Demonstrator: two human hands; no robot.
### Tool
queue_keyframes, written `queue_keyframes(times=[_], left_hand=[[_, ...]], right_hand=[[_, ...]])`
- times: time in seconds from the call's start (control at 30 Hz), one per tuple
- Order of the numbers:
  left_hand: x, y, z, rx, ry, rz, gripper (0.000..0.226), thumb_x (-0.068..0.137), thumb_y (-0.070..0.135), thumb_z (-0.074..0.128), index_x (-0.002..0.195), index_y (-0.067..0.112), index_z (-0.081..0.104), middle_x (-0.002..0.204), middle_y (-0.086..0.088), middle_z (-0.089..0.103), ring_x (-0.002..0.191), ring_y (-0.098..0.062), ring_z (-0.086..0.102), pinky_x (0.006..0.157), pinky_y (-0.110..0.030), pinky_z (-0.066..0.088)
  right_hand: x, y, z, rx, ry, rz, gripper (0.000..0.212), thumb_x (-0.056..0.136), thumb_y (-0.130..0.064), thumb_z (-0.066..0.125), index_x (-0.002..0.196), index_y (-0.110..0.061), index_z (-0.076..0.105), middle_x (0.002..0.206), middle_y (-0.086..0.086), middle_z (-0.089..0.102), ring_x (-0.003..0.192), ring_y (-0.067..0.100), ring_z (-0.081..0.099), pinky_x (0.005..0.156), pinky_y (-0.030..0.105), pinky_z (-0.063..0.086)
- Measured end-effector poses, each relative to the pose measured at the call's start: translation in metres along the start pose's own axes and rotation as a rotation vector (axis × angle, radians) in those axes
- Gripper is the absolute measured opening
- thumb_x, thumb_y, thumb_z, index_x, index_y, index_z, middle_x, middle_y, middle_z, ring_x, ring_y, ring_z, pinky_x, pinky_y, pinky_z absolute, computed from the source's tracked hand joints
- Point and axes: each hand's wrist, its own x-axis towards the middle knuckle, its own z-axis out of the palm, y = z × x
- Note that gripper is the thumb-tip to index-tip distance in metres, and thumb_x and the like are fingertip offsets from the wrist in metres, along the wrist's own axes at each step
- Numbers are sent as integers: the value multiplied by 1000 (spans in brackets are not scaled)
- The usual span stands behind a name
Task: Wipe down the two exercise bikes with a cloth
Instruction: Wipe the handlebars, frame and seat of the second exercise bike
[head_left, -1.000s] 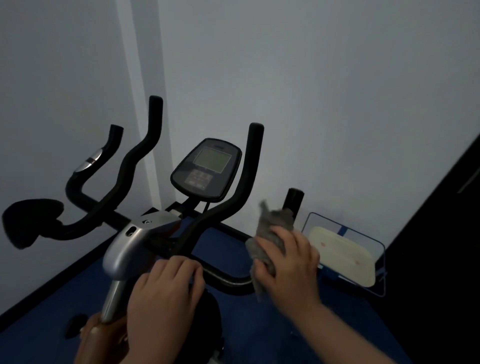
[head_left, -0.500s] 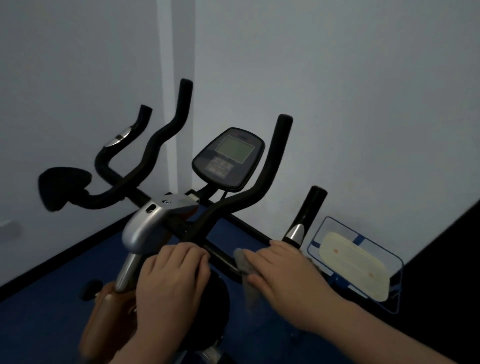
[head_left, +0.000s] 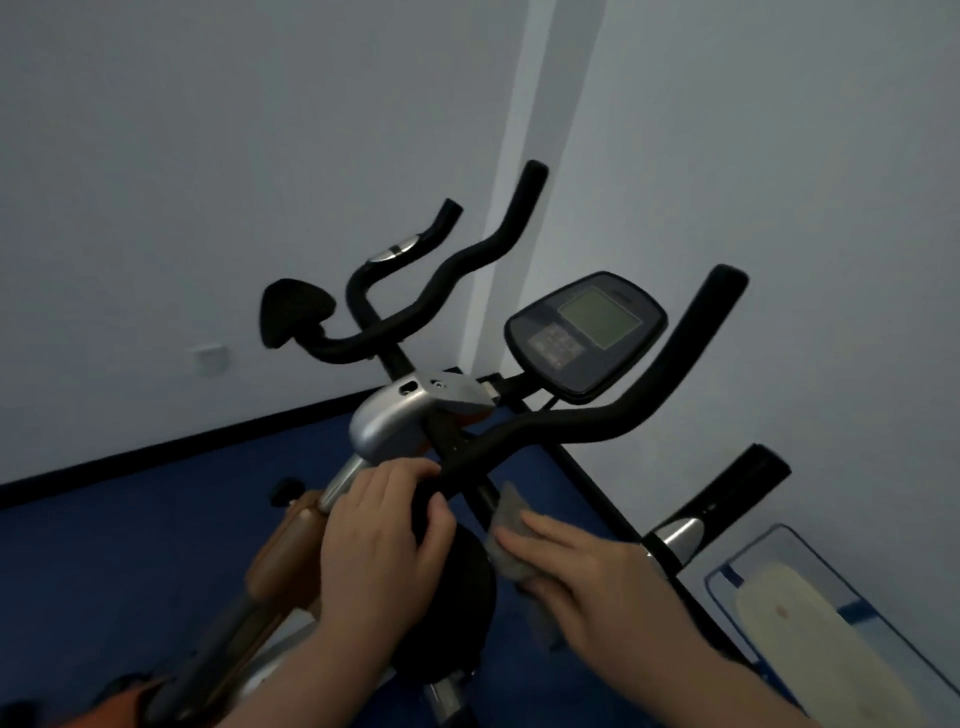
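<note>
Your left hand curls its fingers around the near black handlebar of the exercise bike. Right of it, your right hand presses a grey cloth flat under straight fingers against the bar's lower stretch, which it hides; the cloth's edges blur.

A dark blue carpeted floor carries a black-handled exercise bike with a silver frame and, beside the wall, a blue-framed clear tray.
</note>
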Motion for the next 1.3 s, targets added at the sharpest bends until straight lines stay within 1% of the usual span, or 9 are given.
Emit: queue_keyframes(times=[0.13, 0.27, 0.43, 0.57, 0.63, 0.83, 0.97, 1.1, 1.3], left_hand=[[-1, 4, -2, 5, -12, -80, 28, 84, 38, 47, 105, 27, 64, 91, 18, 60, 82, 9, 41, 63, -4, 29], [-4, 5, -3, -22, -9, -130, 26, 84, 37, 52, 101, 27, 68, 92, 17, 66, 82, 8, 48, 62, -4, 32], [-5, 8, -6, -31, -23, -137, 33, 85, 41, 44, 99, 25, 69, 91, 14, 68, 78, 3, 56, 65, -4, 33], [-4, 8, -7, -42, -28, -145, 29, 86, 42, 45, 98, 28, 68, 88, 17, 66, 77, 1, 59, 63, -10, 42], [-3, 7, -6, -57, -24, -147, 29, 85, 42, 46, 98, 27, 68, 89, 15, 66, 78, -2, 61, 63, -23, 52], [-3, 5, -5, -68, -34, -146, 30, 85, 42, 46, 98, 27, 68, 88, 15, 66, 78, -4, 61, 63, -30, 54], [-3, 3, -5, -79, -40, -134, 25, 84, 45, 47, 96, 30, 64, 88, 17, 62, 79, -1, 57, 61, -19, 49], [-7, -3, -3, -184, -29, -267, 21, 76, 58, 51, 93, 46, 48, 85, 24, 56, 91, 6, 54, 56, -11, 40], [-9, -8, 2, -221, -52, -275, 24, 74, 63, 49, 89, 45, 45, 83, 22, 55, 88, 5, 54, 58, -13, 40]], right_hand=[[27, 22, -36, 196, 22, 17, 42, 89, -19, 67, 124, -42, 61, 122, -23, 62, 113, -7, 55, 99, 17, 43], [98, 11, -48, 170, 189, -96, 37, 90, -18, 65, 126, -25, 64, 123, -12, 61, 114, 0, 52, 96, 6, 34], [147, 0, -10, -142, -185, -38, 29, 95, -37, 55, 123, -29, 57, 122, -4, 55, 110, 19, 53, 91, 37, 45], [139, 18, -20, -98, -405, -135, 13, 94, -41, 52, 107, -37, 52, 103, -13, 51, 94, 15, 55, 79, 38, 47], [149, 17, -24, -64, -453, -119, 10, 95, -38, 53, 105, -38, 54, 100, -12, 52, 93, 14, 54, 82, 37, 46], [150, 3, 8, -293, -201, -115, 19, 99, -41, 42, 115, -35, 51, 109, -3, 51, 93, 24, 57, 75, 36, 45], [136, 20, -22, -6, -355, -164, 27, 98, -30, 52, 125, -32, 57, 113, -14, 48, 104, 8, 53, 89, 28, 44], [110, 38, -44, -53, -164, -176, 25, 96, -27, 55, 121, -31, 61, 112, -20, 48, 100, -1, 50, 84, 23, 44], [91, 6, 3, -85, -37, -245, 36, 91, -21, 60, 124, -33, 65, 127, -3, 57, 118, 18, 49, 101, 34, 40]])
